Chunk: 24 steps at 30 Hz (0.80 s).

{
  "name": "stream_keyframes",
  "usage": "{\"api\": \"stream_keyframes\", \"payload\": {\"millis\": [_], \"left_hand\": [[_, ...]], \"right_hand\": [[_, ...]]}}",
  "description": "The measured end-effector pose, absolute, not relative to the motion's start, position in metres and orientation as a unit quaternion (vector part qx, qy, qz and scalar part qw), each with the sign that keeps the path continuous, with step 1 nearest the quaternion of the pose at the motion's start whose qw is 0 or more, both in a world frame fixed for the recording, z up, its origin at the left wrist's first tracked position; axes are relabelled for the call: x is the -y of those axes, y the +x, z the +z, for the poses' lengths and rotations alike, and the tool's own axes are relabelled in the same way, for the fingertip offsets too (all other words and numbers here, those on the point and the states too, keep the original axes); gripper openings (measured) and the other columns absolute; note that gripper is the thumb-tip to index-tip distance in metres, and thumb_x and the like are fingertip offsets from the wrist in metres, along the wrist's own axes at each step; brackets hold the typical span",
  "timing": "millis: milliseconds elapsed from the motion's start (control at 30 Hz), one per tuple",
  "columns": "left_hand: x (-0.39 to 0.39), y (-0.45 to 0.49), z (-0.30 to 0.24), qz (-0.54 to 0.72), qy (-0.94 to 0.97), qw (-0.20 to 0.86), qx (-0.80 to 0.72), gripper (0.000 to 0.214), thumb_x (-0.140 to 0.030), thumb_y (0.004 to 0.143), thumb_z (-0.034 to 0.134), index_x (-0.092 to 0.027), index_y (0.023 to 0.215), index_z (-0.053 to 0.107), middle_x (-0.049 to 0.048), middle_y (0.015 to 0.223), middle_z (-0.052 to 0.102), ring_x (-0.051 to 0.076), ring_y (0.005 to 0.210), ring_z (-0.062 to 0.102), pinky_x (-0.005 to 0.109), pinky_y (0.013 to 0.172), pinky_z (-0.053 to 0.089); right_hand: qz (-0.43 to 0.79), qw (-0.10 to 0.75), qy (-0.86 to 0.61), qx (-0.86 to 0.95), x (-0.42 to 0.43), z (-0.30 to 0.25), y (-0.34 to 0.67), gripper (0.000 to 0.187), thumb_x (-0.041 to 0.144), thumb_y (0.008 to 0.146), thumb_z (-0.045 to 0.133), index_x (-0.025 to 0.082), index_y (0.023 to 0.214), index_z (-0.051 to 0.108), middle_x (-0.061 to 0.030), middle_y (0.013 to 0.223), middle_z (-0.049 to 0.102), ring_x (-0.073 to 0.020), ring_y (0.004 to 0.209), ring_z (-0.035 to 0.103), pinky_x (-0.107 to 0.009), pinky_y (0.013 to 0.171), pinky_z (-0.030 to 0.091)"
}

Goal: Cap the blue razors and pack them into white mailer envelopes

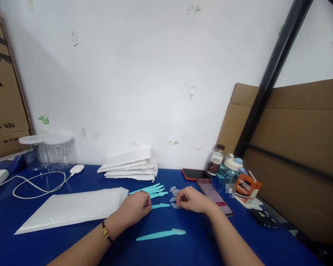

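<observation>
Now the left hand [137,207] pinches a turquoise razor [161,205]; right hand [193,199] by translucent pieces [173,199], grip unclear.

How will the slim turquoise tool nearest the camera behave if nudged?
The slim turquoise tool is probably light, being so thin. Its straight handle suggests stiffness. Its broader head may make it swivel rather than roll.

A flat blue tabletop [30,251] is backed by a patch-marked white wall [144,85], flanked at right by a slanting black post [277,62].
</observation>
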<state>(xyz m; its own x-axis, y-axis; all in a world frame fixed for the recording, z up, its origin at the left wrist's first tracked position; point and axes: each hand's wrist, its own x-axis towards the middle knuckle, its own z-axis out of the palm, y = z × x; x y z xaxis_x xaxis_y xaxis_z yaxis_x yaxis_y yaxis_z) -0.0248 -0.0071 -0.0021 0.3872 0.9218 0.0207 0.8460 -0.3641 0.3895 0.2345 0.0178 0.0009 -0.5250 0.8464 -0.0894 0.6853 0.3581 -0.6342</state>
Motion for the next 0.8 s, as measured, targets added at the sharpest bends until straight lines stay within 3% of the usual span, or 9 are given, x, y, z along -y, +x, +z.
{"api": "stream_keyframes", "payload": {"millis": [300, 633, 800], "left_hand": [[0.007, -0.024, -0.002, 0.123, 0.817, 0.173, -0.536, 0.011, -0.029, 0.074, 0.051, -0.022, 0.073, 0.059, -0.0006, 0.074, 0.062, 0.014, 0.067, 0.054, 0.023, 0.055, 0.032], [0.017, -0.016, 0.002, 0.09, 0.82, 0.281, -0.49, 0.018, -0.037, 0.07, 0.056, -0.021, 0.076, 0.063, -0.002, 0.07, 0.064, 0.013, 0.061, 0.055, 0.021, 0.051, 0.032], [0.006, -0.026, 0.006, 0.131, 0.822, 0.147, -0.534, 0.02, -0.037, 0.072, 0.057, -0.024, 0.087, 0.06, -0.0002, 0.083, 0.062, 0.016, 0.075, 0.056, 0.023, 0.06, 0.035]], "right_hand": [[0.295, 0.142, -0.459, 0.826, -0.012, 0.006, 0.224, 0.013, 0.013, 0.07, 0.054, 0.014, 0.072, 0.067, -0.0002, 0.063, 0.062, -0.0099, 0.056, 0.052, -0.018, 0.051, 0.037], [0.385, 0.088, -0.398, 0.828, -0.005, 0.005, 0.218, 0.016, 0.029, 0.071, 0.061, 0.015, 0.075, 0.067, 0.0018, 0.055, 0.056, -0.0099, 0.05, 0.053, -0.019, 0.05, 0.041], [0.223, 0.198, -0.437, 0.849, -0.013, 0.006, 0.229, 0.014, 0.017, 0.071, 0.058, 0.017, 0.081, 0.067, -0.0024, 0.077, 0.061, -0.0117, 0.064, 0.055, -0.02, 0.057, 0.041]]}}
